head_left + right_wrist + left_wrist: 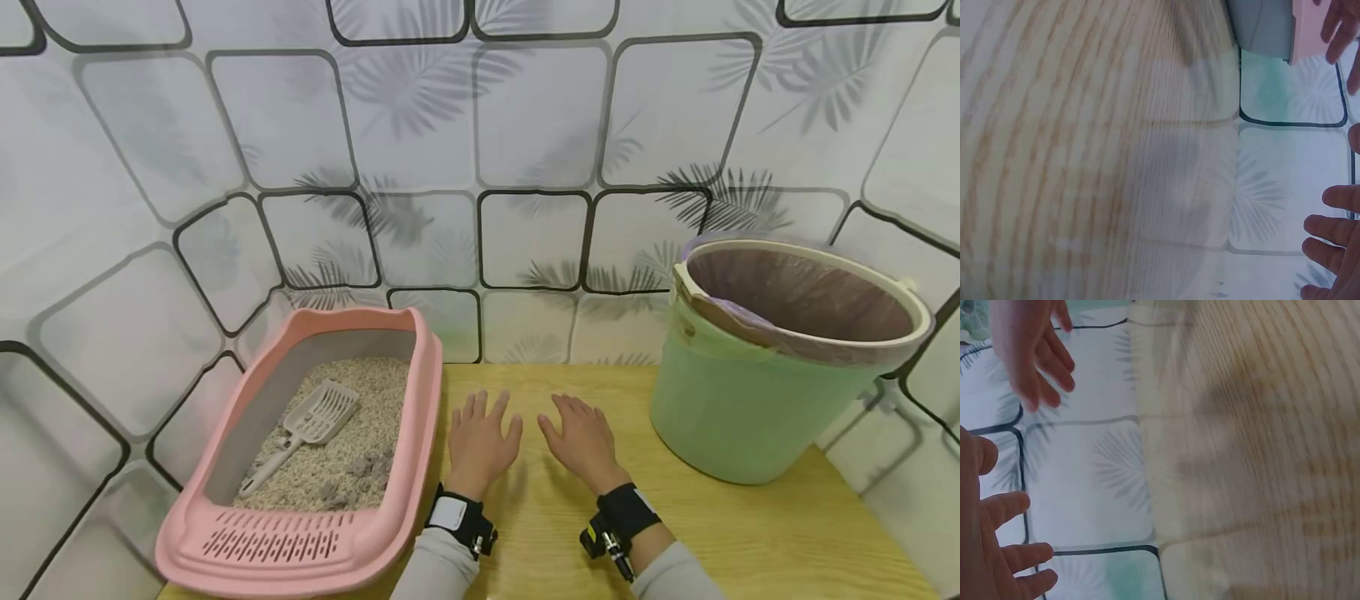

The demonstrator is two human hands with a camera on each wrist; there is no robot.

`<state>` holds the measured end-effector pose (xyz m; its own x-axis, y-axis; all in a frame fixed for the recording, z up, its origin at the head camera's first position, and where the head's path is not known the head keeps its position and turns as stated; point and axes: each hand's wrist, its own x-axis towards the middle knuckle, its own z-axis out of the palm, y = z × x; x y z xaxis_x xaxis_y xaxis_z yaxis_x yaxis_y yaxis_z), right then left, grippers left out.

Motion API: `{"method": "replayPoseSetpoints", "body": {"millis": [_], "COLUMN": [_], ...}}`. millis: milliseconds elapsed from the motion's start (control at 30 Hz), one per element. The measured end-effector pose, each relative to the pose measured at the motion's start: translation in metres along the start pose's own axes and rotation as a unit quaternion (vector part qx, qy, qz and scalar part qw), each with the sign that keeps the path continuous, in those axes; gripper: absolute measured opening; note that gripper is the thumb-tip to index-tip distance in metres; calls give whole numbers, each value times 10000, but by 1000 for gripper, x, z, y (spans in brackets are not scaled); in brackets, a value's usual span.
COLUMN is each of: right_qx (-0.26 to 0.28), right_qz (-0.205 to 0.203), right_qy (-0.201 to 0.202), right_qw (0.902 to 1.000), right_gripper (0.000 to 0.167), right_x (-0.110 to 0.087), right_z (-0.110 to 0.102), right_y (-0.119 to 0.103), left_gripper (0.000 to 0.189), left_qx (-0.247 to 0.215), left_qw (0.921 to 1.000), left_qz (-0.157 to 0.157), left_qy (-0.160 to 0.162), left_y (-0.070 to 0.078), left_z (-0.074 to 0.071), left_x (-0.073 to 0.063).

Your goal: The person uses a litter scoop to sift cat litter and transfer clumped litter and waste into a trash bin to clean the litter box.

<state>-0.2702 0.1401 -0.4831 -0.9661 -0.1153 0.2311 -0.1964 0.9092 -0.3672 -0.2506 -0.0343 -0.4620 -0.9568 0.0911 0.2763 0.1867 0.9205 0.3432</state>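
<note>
Both hands hover above the wooden tabletop, palms down and fingers spread, holding nothing. The left hand (482,442) is nearest the pink litter box (431,400), just to its right. Beside it, a short gap away, is the right hand (582,442). Pale litter (375,383) fills the box, with several grey clumps (367,468) toward its front. A light grey slotted litter scoop (322,412) lies on the litter, its handle pointing to the near left. In the left wrist view, the left hand's fingers (1025,556) reach in from the left edge, and the right hand (1029,350) shows above.
A green bin (727,408) with a cream rim and purplish liner bag stands at the right of the wooden table (540,533). Behind the table hangs a white patterned wall covering (532,242), which also runs along both sides.
</note>
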Motion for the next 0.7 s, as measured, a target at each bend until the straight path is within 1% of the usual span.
{"method": "replayPoseSetpoints", "body": {"millis": [67,167,300,367,433,500,567,633,700], "right_qx": [-17,-30,-43,-48,-54,-56,-41,-1,45], "right_qz": [12,25,1,-17,-45,-74,-118,-167,-188], "right_qy": [-10,-27,-31,-12,24,56,105,140,144], "right_qw": [10000,10000,10000,10000,10000,9999,9999,9998,9997], "right_gripper": [57,57,57,57,57,57,56,56,56], "right_x": [0,2,3,4,5,6,6,7,8], "right_z": [2,3,0,-1,-3,-4,-5,-6,-8], "right_y": [0,1,0,0,0,0,1,2,2], "left_gripper": [53,52,52,52,53,54,55,56,56], "left_qx": [93,197,396,546,625,632,644,681,750], "left_qw": [9999,9995,9973,9954,9943,9945,9950,9954,9955], "left_qz": [69,205,392,449,444,381,305,188,77], "left_qy": [19,141,485,650,737,740,696,651,579], "left_y": [3,9,14,14,12,7,-2,-17,-35], "left_z": [-5,-16,-35,-44,-55,-66,-79,-94,-109], "left_x": [-5,-11,-17,-20,-25,-32,-42,-53,-65]}}
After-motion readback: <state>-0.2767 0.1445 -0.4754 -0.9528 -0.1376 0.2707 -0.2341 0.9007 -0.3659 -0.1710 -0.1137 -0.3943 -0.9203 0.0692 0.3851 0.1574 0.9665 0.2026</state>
